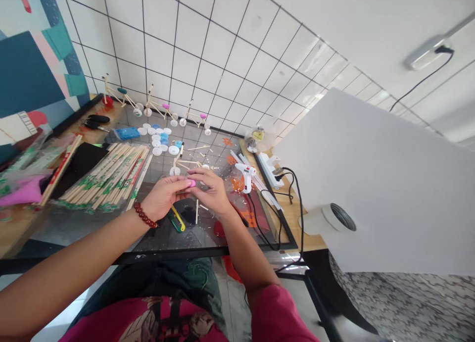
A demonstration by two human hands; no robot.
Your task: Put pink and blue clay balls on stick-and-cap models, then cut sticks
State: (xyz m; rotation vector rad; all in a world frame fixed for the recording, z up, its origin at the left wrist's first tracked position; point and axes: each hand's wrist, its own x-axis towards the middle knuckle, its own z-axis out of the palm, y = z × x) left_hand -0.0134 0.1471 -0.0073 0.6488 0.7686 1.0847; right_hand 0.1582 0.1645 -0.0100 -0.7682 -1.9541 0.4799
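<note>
My left hand (pixel 165 194), with a beaded bracelet (pixel 144 216) at the wrist, pinches a small pink lump of what looks like modelling clay (pixel 191 182). From the other side, the fingers of my right hand (pixel 212 189) close on the same lump. Just beyond my fingers stands a small bicycle model (pixel 187 162) made of wooden sticks with white bottle-cap wheels, partly hidden by my right hand. Below my hands lie a yellow and green utility knife (pixel 177 219) and a short wooden stick (pixel 197 212) on the glass tabletop.
Three finished-looking stick bicycles (pixel 150 104) stand along the tiled wall. White and blue bottle caps (pixel 158 139) lie before them. Bundled wooden chopsticks (pixel 107 176) and a bag of pink clay (pixel 24 191) are left. Right are a white glue gun (pixel 246 176), a power strip (pixel 270 170) and cables.
</note>
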